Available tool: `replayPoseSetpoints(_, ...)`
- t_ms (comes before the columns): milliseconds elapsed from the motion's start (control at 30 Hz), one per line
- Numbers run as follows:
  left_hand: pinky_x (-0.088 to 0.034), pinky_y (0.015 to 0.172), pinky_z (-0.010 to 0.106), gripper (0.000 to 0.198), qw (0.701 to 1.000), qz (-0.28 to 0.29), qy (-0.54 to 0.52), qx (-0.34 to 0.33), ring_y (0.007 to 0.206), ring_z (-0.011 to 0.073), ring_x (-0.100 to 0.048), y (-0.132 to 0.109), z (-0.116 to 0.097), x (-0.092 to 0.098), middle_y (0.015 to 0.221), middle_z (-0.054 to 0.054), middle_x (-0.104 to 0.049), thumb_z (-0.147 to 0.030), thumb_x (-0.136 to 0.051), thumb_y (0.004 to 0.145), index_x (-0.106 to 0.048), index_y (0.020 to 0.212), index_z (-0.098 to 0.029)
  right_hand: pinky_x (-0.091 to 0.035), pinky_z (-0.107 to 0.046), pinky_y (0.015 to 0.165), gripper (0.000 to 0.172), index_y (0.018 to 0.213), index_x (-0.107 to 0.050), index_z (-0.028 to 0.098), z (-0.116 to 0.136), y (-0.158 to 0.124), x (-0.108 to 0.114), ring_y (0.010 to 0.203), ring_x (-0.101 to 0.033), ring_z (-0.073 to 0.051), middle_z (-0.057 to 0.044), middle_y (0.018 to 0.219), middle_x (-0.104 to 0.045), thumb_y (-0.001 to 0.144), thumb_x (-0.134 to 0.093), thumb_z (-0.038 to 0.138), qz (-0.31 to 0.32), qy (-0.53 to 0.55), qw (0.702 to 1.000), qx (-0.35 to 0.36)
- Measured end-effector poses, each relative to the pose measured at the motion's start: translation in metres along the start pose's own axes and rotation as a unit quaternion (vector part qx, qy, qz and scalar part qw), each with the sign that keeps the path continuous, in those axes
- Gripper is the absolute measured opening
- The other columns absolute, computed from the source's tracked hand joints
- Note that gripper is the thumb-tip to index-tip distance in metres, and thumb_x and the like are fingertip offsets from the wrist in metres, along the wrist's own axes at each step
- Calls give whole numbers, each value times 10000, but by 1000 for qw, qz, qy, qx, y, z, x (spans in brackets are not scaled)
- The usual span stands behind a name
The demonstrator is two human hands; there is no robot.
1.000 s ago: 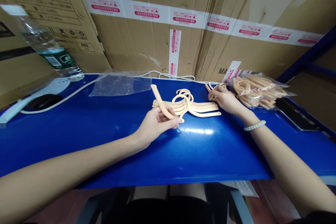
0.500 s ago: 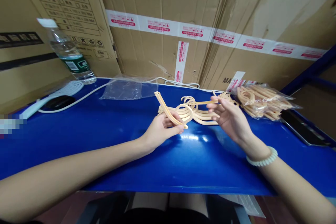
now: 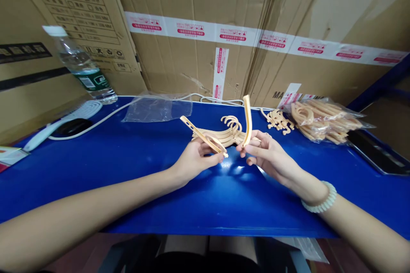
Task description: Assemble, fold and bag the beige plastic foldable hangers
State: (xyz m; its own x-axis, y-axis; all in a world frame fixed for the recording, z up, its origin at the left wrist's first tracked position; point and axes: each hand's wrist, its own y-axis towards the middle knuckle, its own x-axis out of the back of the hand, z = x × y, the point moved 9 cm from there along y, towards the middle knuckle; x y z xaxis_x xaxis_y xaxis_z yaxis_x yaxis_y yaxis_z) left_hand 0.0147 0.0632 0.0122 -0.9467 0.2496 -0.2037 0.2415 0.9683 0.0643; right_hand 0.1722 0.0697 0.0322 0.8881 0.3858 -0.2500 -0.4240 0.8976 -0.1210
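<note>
My left hand (image 3: 195, 160) pinches a beige plastic hanger arm (image 3: 200, 135) that slants up to the left above the blue table (image 3: 128, 166). My right hand (image 3: 267, 155) grips a second beige hanger arm (image 3: 247, 120) standing almost upright. The lower ends of the two pieces are close together between my hands. Just behind them lies a pile of assembled beige hangers (image 3: 229, 132) with curled hooks. A small heap of beige hook pieces (image 3: 278, 120) lies further right.
A clear bag of beige parts (image 3: 323, 119) lies at the right, with a dark phone (image 3: 378, 151) beside it. An empty clear bag (image 3: 156, 108), a water bottle (image 3: 81, 68), a white cable and a black mouse (image 3: 72, 126) sit at the back left. Cardboard boxes (image 3: 205, 21) wall the back.
My right hand left the parts at the right, carried a hanger arm toward the middle and turned it upright. The left hand kept its piece in nearly the same place.
</note>
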Motion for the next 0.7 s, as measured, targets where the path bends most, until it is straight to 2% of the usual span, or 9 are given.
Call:
replayPoseSetpoints(100,-554,740,271,375,1000,-2,-4,9,750,130,-695,0,2,0,832,4,-739,-127,-813,660,-556,929,-170,-554,-185,572,511,1112,-576,217,-6,3,3,783,-711,-133,-41,932,-768,702,-881,222,-11,-5,1000,-10)
replayPoseSetpoints(233,-545,721,273,435,1000,-2,-10,17,736,136,-694,0,5,1,823,8,-744,-136,-824,650,-533,971,-172,-561,-175,555,338,972,-654,193,-14,6,5,859,-717,-158,-63,959,-771,735,-862,313,-15,-44,999,-1)
replayPoseSetpoints(300,-544,718,271,457,1000,2,-19,15,715,130,-692,0,4,0,815,3,-749,-132,-824,648,-520,986,-175,-569,-181,561,291,946,-703,183,-14,6,5,835,-704,-149,-53,945,-760,745,-852,330,-14,-68,997,21)
replayPoseSetpoints(467,-546,722,266,478,999,25,-26,2,699,123,-696,1,2,-6,777,-19,-747,-94,-806,636,-509,1000,-180,-595,-217,593,247,936,-734,189,-15,5,-3,738,-690,-134,-15,804,-732,749,-849,304,18,-89,994,57)
replayPoseSetpoints(567,-552,717,274,479,999,31,-16,-3,702,138,-702,1,2,-7,754,-26,-737,-93,-806,626,-510,992,-184,-615,-241,630,247,934,-727,191,-13,5,-8,722,-706,-136,-18,816,-751,752,-851,303,39,-102,992,65)
replayPoseSetpoints(700,-558,717,284,374,999,40,15,-5,731,154,-705,0,3,-8,800,10,-738,-134,-809,655,-537,909,-176,-631,-269,669,208,893,-738,185,-7,4,-12,684,-717,-135,-22,821,-763,760,-847,303,53,-124,987,87)
